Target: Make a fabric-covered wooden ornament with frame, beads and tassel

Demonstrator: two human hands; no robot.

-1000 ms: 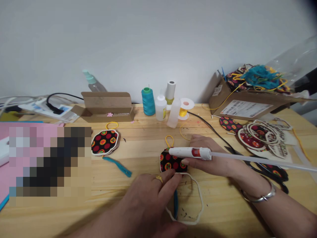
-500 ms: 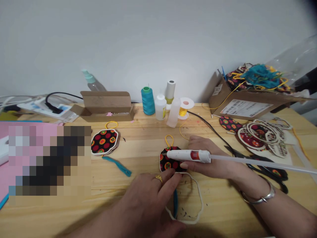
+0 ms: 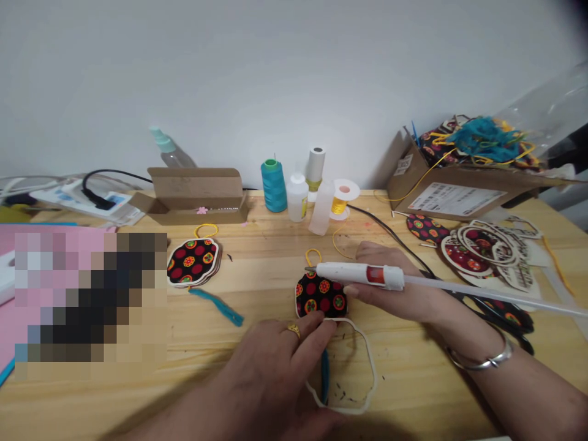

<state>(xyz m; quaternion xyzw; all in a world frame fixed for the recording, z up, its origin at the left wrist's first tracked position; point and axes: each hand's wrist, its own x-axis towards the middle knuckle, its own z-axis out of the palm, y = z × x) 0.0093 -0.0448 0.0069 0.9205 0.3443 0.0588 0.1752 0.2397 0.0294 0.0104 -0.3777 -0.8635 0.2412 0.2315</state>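
Observation:
My right hand (image 3: 390,282) is closed round a white hot glue gun (image 3: 344,274), its nozzle pointing left over the top of a black patterned fabric piece (image 3: 321,300). A clear glue stick (image 3: 463,290) runs out of the gun's rear. The fabric piece lies flat, with a yellow loop (image 3: 313,253) at its top. My left hand (image 3: 280,358) spans a white scalloped frame (image 3: 373,373), fingertips at the lower edge of the fabric piece and thumb near the frame's bottom. Under that hand a teal tassel (image 3: 325,373) shows through the frame.
A stack of finished fabric pieces (image 3: 193,262) with a teal tassel lies left. Behind stand a cardboard box (image 3: 197,211), a teal thread cone (image 3: 274,187), bottles (image 3: 297,199) and a yellow cord spool (image 3: 340,205). Scissors (image 3: 500,318), frames (image 3: 514,257) and a filled carton (image 3: 450,193) sit right.
My right hand has lifted the glue gun slightly up and to the right, off the fabric piece's middle. My left hand and the frame stay in place.

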